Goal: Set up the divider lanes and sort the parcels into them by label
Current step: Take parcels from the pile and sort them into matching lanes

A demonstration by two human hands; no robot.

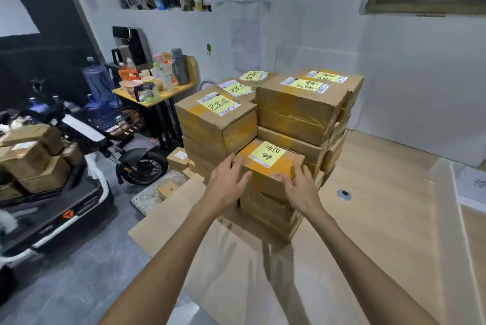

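The parcel (268, 164) under my palms is matt brown cardboard with glossy tape and a yellow paper label (268, 153). Flat cardboard sheets (236, 266) look smooth; the floor (79, 285) is dull grey concrete.

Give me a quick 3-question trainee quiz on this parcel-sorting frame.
1. True or false: both hands touch the front parcel.
2. What colour is the handwritten label on it?
3. The scooter stands: A) left of the parcel stack, B) right of it, C) behind it.

Key:
1. True: left hand and right hand rest on its two ends.
2. Yellow.
3. A.
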